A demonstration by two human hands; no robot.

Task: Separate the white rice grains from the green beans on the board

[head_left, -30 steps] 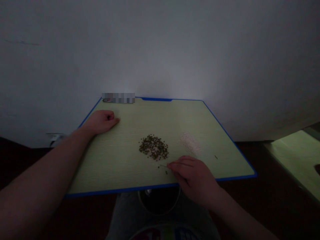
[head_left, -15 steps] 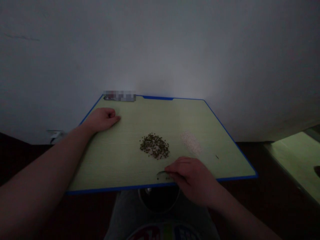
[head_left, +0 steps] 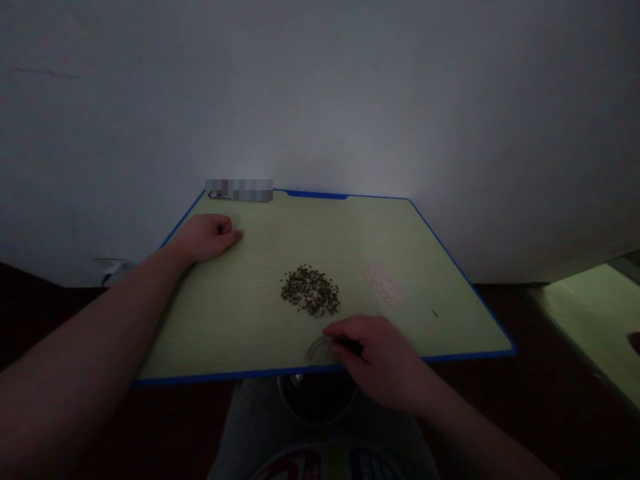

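My left hand [head_left: 205,238] rests curled on the far left of a pale green cutting board [head_left: 225,333], touching nothing else. A mound of dark green seeds mixed with pale grains [head_left: 310,291] lies mid-board. To its right is a smaller patch of whitish grains [head_left: 383,283]. My right hand [head_left: 377,357] sits near the board's front edge, its fingers closed on a small dark tool [head_left: 351,345]. The tool's exact kind is hidden. A faint round translucent disc [head_left: 319,350] lies just beyond my fingertips.
The board has a blue rim [head_left: 320,195] and stands before a pale wall [head_left: 320,93]. A lone dark seed [head_left: 435,313] lies at its right. A dark round object with a pale ring [head_left: 317,397] sits below the front edge, above my grey-clad lap [head_left: 255,420].
My right hand has moved left and toward the board's front edge. The round translucent disc has come into view beside it. My left hand stays in place.
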